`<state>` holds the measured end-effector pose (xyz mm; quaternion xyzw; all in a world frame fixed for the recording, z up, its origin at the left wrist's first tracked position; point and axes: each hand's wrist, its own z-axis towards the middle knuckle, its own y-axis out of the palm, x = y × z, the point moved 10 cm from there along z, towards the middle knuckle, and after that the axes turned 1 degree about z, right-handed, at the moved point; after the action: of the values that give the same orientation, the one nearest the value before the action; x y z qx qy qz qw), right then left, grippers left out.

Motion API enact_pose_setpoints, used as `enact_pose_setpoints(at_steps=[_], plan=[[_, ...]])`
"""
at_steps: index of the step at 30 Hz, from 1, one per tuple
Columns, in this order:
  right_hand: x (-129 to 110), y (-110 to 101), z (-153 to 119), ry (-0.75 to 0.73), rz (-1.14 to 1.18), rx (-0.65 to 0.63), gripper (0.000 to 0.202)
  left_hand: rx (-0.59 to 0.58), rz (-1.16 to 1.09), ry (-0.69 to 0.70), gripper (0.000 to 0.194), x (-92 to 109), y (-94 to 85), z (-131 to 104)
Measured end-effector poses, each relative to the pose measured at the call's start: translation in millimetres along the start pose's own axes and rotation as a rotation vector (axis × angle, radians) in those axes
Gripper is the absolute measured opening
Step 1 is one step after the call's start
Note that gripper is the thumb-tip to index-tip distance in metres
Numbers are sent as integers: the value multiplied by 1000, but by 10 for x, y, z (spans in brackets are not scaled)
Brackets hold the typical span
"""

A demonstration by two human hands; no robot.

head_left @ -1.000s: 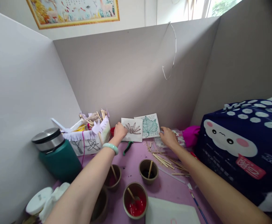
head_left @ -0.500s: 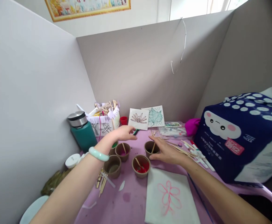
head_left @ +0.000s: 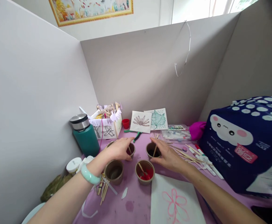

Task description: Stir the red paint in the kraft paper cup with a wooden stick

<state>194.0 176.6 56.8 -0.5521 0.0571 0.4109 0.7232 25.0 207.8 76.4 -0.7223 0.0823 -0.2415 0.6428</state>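
Observation:
My left hand (head_left: 120,149) curls around a brown cup (head_left: 132,150) with a wooden stick in it; much of this cup is hidden behind the hand. My right hand (head_left: 165,154) spans the right side of another brown cup (head_left: 150,152), with dark contents and a stick leaning in it. Thumb and fingers of each hand lie on opposite sides of the rim. Closer to me stand a cup of red paint (head_left: 144,172) with a small wooden spoon and a brown cup (head_left: 114,172) at its left. A white canvas (head_left: 159,199) bears a pink flower drawing.
A teal bottle (head_left: 86,138) and a box of sticks (head_left: 106,127) stand at the back left. Green-handled scissors (head_left: 138,137) lie before two line drawings. Loose sticks and markers (head_left: 216,171) lie beside a large blue tissue pack (head_left: 234,155) on the right.
My left hand has come back from near the green-handled tool to the brown cup on the left. That cup and the one at my right hand have shifted slightly closer together.

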Motion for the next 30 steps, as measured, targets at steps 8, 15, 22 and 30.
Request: enact_pose_setpoints(at_steps=[8, 15, 22, 30], plan=[[400, 37, 760, 278, -12, 151, 84, 130, 53, -235, 77, -333, -252, 702], [476, 324, 941, 281, -52, 95, 90, 56, 60, -405, 50, -637, -121, 908], [128, 25, 422, 208, -158, -67, 27, 103, 52, -275, 34, -608, -500, 442], [-49, 340, -247, 400, 152, -220, 28, 12, 73, -480, 21, -1111, -279, -75]])
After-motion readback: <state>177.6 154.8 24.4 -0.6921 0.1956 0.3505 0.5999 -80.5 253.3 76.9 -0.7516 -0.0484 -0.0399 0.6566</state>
